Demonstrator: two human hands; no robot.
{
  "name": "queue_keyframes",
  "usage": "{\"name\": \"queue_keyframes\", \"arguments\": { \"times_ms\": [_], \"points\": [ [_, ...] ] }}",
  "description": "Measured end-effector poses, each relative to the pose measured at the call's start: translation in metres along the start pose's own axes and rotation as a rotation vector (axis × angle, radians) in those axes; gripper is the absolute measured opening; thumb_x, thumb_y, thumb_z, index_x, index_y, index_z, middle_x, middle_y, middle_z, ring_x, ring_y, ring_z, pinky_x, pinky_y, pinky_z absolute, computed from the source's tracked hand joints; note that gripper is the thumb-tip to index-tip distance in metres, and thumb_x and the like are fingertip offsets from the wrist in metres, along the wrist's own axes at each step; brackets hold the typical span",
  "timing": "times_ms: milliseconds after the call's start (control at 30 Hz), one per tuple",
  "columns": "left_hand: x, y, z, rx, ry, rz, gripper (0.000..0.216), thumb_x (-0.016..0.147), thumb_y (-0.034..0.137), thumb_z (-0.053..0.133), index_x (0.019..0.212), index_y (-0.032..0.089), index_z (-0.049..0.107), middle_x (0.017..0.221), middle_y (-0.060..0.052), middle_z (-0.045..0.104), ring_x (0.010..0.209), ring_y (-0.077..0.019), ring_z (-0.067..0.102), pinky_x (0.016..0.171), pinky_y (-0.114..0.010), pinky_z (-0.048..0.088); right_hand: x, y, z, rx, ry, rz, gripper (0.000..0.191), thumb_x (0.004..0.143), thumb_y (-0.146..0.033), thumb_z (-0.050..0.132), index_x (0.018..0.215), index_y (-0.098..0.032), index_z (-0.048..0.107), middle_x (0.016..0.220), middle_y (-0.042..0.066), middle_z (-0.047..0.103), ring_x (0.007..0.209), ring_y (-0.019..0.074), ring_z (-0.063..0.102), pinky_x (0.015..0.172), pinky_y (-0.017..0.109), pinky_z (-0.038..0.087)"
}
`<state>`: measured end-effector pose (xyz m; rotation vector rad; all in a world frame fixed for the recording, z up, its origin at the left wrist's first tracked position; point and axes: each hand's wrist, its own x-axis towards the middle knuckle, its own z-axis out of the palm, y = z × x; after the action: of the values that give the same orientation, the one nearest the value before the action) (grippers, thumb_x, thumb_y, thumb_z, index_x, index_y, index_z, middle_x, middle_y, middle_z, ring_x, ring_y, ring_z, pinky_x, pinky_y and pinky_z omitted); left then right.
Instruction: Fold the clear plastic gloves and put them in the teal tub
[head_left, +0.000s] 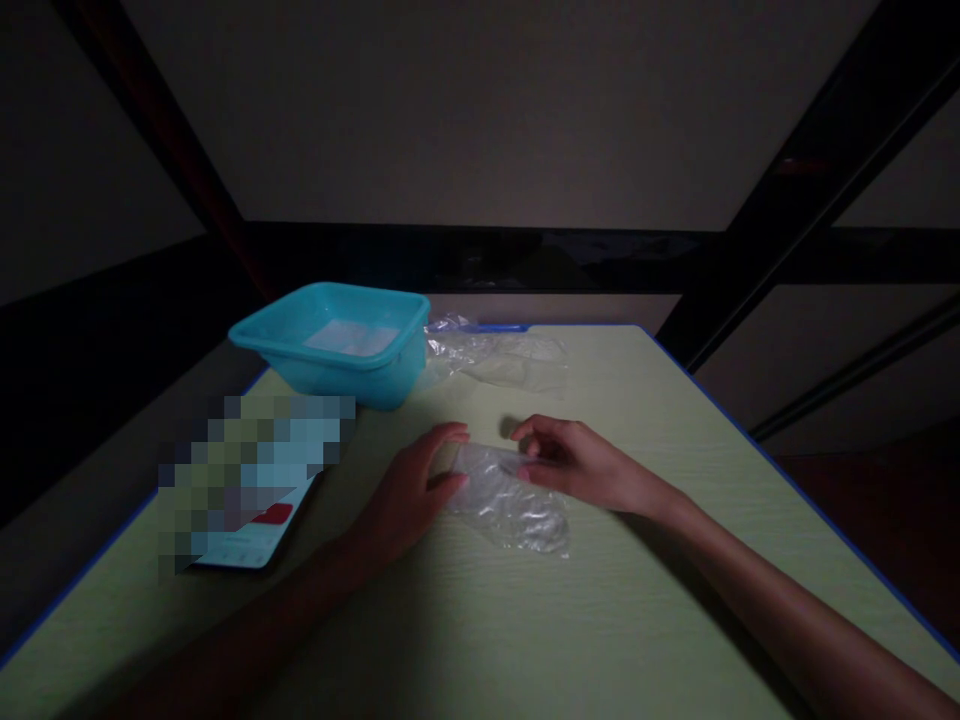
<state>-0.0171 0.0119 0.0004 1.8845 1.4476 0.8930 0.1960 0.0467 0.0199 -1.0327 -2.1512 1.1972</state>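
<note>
The plastic bag (517,505) lies flat on the desk (675,560), a little past centre, crumpled and clear. Both hands are at its far end. Its long axis runs from about 11 o'clock, where the hands meet it, down to 5 o'clock, where its loose end trails toward the person.

The left hand (409,490) sits at the bag's 9 o'clock. Its grip is wide: thumb and forefinger curve apart in a C, with the tips against the bag's edge rather than closed on it. The right hand (581,465) comes in from 3 o'clock with a narrow grip. Its fingers are curled down and seem to pinch the upper edge of the plastic, though the dim light hides the exact contact. Both hands touch the bag, and the right has the firmer hold.

At 11 o'clock from the hands, near the desk's far edge, stands a teal basin (330,382) with something white (351,338) in its bottom. Just beside the basin, at 12 o'clock, lies a second piece of clear plastic (499,358). A leaflet (251,545) lies at the left hand's 9 o'clock.
</note>
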Motion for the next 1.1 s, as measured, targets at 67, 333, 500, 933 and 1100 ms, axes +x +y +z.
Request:
{"name": "queue_keyframes", "arguments": {
  "times_ms": [67,333,500,933,1100],
  "points": [
    [0.001,0.001,0.001,-0.025,0.015,0.002,0.04,0.069,0.021,0.051,0.109,0.014,0.052,0.115,-0.01,0.06,0.112,-0.0242,0.053,0.099,-0.041,0.037,0.006,0.002,0.005,0.046,0.035,0.012,0.023,0.073,-0.018,0.058,0.094,-0.015,0.052,0.066,-0.003,0.051,0.058,0.011,0.049,0.052,0.023,0.039],
    [0.006,0.006,0.001,-0.2,0.065,-0.072,0.042,0.07,0.029,0.05,0.108,0.013,0.048,0.114,-0.014,0.057,0.097,-0.0229,0.059,0.085,-0.04,0.047,0.005,-0.002,0.011,0.265,0.126,0.0,0.026,0.07,-0.015,0.056,0.096,-0.015,0.05,0.066,-0.003,0.053,0.059,0.0111,0.052,0.059,0.026,0.042],
    [0.005,0.009,0.001,-0.153,0.064,-0.074,0.038,0.066,0.023,0.054,0.104,0.015,0.05,0.104,-0.009,0.06,0.094,-0.0208,0.058,0.087,-0.038,0.043,-0.003,-0.004,0.013,0.197,0.17,-0.092,0.025,0.074,-0.018,0.055,0.099,-0.017,0.051,0.07,-0.001,0.054,0.063,0.0118,0.052,0.061,0.028,0.043],
    [0.0,0.026,-0.001,-0.739,-0.073,-0.12,0.044,0.061,0.018,0.065,0.101,0.019,0.047,0.074,0.006,0.05,0.052,-0.0053,0.052,0.046,-0.016,0.04,-0.015,-0.026,-0.01,0.084,-0.126,-0.085,0.018,0.072,-0.016,0.062,0.09,-0.015,0.062,0.082,0.002,0.062,0.074,0.0139,0.057,0.068,0.028,0.048],
    [-0.008,0.034,0.002,-0.864,-0.087,-0.113,0.048,0.059,0.017,0.07,0.103,0.021,0.05,0.074,0.006,0.052,0.05,-0.0048,0.051,0.045,-0.015,0.041,-0.02,-0.038,-0.003,0.183,-0.277,-0.025,0.007,0.077,-0.018,0.057,0.074,-0.014,0.062,0.063,-0.003,0.056,0.057,0.0084,0.049,0.052,0.021,0.039]
  ]
}}
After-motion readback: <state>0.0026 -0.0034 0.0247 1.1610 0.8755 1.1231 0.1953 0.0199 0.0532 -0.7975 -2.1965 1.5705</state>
